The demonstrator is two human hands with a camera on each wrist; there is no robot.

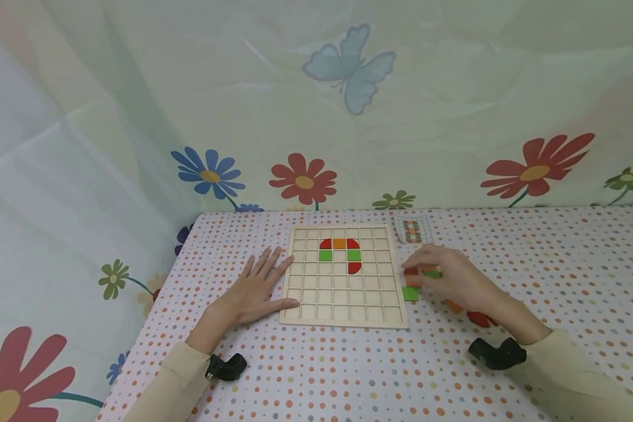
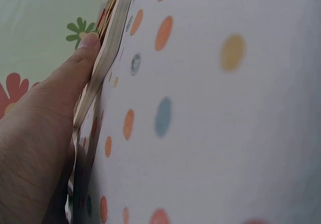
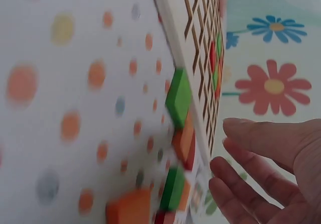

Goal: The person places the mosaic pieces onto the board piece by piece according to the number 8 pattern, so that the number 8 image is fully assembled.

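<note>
A wooden grid board (image 1: 343,298) lies on the table, with a few red, orange and green tiles set in its upper cells; one is a red rounded tile (image 1: 354,268). My left hand (image 1: 250,296) is spread flat at the board's left side. Its thumb (image 2: 83,58) rests over the board's edge in the left wrist view. To the right of the board, my right hand (image 1: 456,278) hovers over loose tiles, partly hiding them. In the right wrist view its thumb and fingers (image 3: 251,158) are loosely bent and apart, holding nothing. A green tile (image 3: 179,98) lies right beside the board.
A small pattern card (image 1: 424,225) with coloured squares lies beyond the board's upper right corner. More loose tiles, including a red one (image 1: 480,319), lie under and near my right forearm. The dotted tablecloth (image 1: 343,375) meets a flowered curtain (image 1: 443,117) behind.
</note>
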